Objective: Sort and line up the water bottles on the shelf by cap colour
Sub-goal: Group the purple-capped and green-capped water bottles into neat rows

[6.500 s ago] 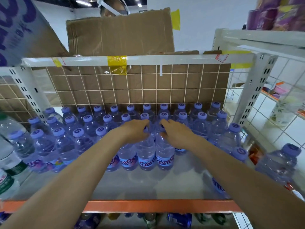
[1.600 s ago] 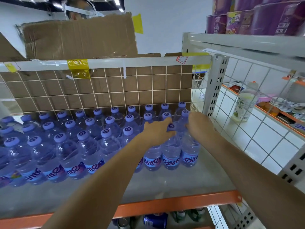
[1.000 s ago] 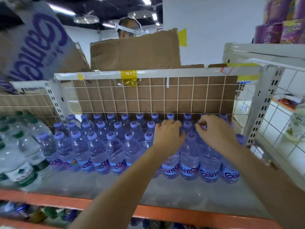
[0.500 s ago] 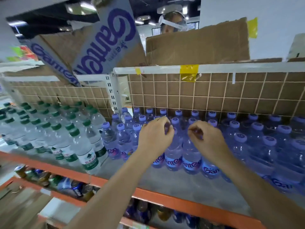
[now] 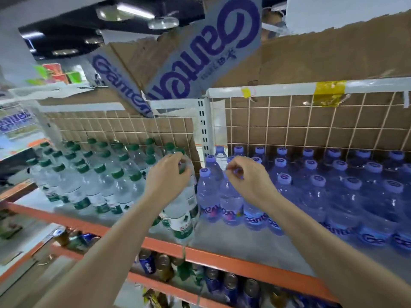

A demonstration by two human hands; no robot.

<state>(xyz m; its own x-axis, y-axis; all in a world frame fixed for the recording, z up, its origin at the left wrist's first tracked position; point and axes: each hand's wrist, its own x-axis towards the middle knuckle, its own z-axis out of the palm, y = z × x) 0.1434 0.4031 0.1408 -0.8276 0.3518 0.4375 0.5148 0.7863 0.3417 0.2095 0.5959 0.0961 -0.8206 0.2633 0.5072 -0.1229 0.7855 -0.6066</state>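
Note:
Green-capped clear bottles (image 5: 100, 174) stand in rows on the left of the grey shelf (image 5: 235, 241). Purple-capped blue bottles (image 5: 333, 187) fill the right. The two groups meet near the white upright post. My left hand (image 5: 166, 178) grips the top of the green-capped bottle (image 5: 181, 214) at the right front end of its group, its cap mostly hidden by my fingers. My right hand (image 5: 246, 176) curls its fingers over the cap of a front-row purple-capped bottle (image 5: 230, 198), pinching it.
A wire grid backed with cardboard (image 5: 311, 125) closes the rear of the shelf. A white post (image 5: 205, 130) divides it. Printed cardboard boxes (image 5: 200, 54) lean on top. Cans (image 5: 222, 283) fill the lower shelf below the orange front edge (image 5: 222, 261).
The view swung left and both hands moved left along the front row. My left hand left the purple-capped bottles and now grips a green-capped one; the right hand holds a purple cap.

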